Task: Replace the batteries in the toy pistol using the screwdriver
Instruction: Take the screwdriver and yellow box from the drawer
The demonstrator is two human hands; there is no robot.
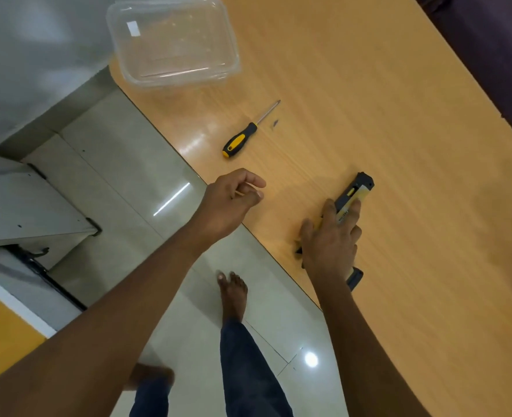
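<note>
Screwdriver [245, 134] lies on table [399, 115] between container [173, 40] and toy pistol [357, 191].

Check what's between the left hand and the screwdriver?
Head view: only bare table between the left hand and the screwdriver.

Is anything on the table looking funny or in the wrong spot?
Nothing is broken or spilled. One small oddity: a tiny dark bit, perhaps a screw, lies loose on the table beside the screwdriver shaft, where it could roll off or get lost. The clear container sits apart.
</note>
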